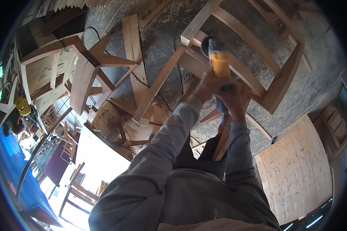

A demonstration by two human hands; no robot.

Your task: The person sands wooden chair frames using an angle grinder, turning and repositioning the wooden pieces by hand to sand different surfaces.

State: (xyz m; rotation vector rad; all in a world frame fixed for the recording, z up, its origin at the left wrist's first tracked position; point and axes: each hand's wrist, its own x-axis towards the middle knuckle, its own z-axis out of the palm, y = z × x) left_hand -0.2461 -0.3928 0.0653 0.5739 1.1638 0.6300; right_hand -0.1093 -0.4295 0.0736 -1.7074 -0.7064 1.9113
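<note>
Both of my hands are wrapped round a yellow and black power tool (pixel 220 63) with a round dark head. My left hand (pixel 207 85) is on its body from the left side, and my right hand (pixel 233 96) grips it from the right, lower down. The tool's head lies at a joint of a wooden chair frame (pixel 245 38) with curved slats, which stands beyond my hands. Whether the head touches the wood I cannot tell. My hands partly hide the tool's lower part.
Another wooden chair frame (pixel 83 77) stands at the left. Boards (pixel 134 50) and a cord lie on the stained concrete floor (pixel 158 38). A wooden panel (pixel 297 169) is at the lower right. A yellow tool (pixel 23 106) sits at the far left.
</note>
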